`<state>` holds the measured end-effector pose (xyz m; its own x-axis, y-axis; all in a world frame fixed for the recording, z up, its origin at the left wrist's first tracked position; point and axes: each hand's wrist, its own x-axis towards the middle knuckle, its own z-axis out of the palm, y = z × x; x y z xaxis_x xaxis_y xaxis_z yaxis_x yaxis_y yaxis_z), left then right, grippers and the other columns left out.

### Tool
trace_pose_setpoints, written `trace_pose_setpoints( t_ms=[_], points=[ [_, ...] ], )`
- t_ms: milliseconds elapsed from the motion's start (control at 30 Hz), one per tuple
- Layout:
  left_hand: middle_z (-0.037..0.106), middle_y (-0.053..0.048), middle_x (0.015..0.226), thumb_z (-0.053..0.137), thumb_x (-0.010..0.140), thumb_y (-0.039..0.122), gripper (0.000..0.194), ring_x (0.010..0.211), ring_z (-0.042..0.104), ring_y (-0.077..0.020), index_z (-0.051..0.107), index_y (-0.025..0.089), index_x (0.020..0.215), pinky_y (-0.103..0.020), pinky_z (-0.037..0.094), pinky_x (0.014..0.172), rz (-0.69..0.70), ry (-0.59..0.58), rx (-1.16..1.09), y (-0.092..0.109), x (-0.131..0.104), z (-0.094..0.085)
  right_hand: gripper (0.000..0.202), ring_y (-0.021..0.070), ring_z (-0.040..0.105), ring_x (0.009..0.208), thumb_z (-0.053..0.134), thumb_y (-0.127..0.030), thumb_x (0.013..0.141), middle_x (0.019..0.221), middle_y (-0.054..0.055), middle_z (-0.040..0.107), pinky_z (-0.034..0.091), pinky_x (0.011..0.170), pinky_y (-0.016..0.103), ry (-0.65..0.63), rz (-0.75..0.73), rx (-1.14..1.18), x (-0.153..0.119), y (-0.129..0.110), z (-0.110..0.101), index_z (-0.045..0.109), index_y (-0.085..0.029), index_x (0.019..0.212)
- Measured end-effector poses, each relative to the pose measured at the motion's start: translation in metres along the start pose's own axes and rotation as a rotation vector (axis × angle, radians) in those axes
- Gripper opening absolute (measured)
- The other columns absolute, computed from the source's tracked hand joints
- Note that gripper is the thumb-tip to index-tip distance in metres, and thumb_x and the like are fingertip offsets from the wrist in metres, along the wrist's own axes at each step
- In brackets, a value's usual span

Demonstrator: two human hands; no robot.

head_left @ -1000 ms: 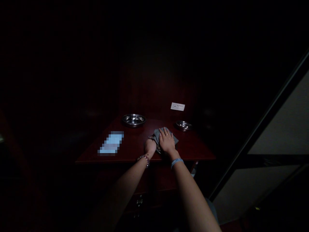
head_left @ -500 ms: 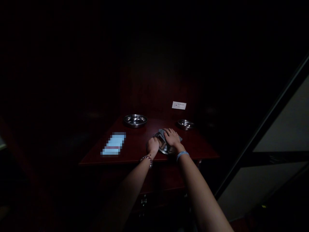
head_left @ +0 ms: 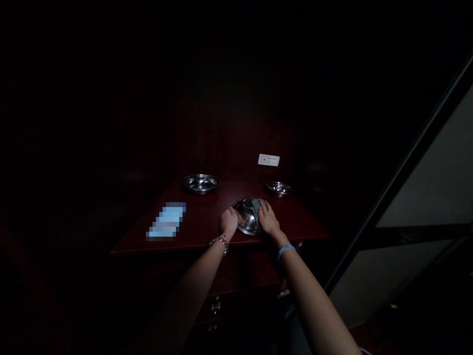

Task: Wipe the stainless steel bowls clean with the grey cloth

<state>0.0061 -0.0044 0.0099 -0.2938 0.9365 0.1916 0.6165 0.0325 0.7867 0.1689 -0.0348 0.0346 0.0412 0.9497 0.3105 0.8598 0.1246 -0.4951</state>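
Note:
A shiny metal bowl (head_left: 247,217) rests on the dark red table, its rounded outside apparently facing up. My left hand (head_left: 229,222), with a beaded bracelet at the wrist, is closed on the bowl's left rim. A grey cloth (head_left: 256,206) lies against the bowl's right side. Over that cloth is my right hand (head_left: 269,219), with a light blue band at the wrist; its fingers curve around the cloth and press it to the metal. Part of the cloth is hidden under the fingers.
Behind to the left stands a larger metal basin (head_left: 201,184), and behind to the right a smaller metal bowl (head_left: 279,189). A blurred bright rectangle (head_left: 166,221) lies on the left of the table (head_left: 199,231). A white socket plate (head_left: 268,160) is on the back wall.
My right hand has slid with the cloth from the bowl's top toward its right side, uncovering more metal. My left hand keeps its hold on the rim. The view has shifted slightly.

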Motion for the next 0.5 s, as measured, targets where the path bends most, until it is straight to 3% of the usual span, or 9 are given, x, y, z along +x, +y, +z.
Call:
trace_pose_setpoints(
  t_ms=[233, 500],
  points=[
    [0.074, -0.022, 0.104, 0.022, 0.103, 0.031, 0.056, 0.096, 0.072, -0.0234, 0.074, 0.010, 0.096, -0.026, 0.050, 0.078, -0.001, 0.001, 0.029, -0.002, 0.002, 0.003, 0.055, 0.0213, 0.033, 0.147, 0.019, -0.039, 0.103, 0.163, 0.007, 0.026, 0.035, 0.116, 0.041, 0.053, -0.014, 0.036, -0.015, 0.000, 0.001, 0.033, -0.026, 0.154],
    [0.074, -0.020, 0.106, 0.023, 0.102, 0.030, 0.055, 0.096, 0.072, -0.0240, 0.074, 0.012, 0.097, -0.026, 0.049, 0.074, -0.004, 0.001, 0.032, 0.003, -0.001, -0.002, 0.051, 0.0224, 0.032, 0.147, 0.024, -0.033, 0.103, 0.162, 0.006, 0.030, 0.031, 0.118, 0.042, 0.151, -0.077, -0.135, -0.025, -0.008, 0.005, 0.037, -0.028, 0.153]
  ],
)
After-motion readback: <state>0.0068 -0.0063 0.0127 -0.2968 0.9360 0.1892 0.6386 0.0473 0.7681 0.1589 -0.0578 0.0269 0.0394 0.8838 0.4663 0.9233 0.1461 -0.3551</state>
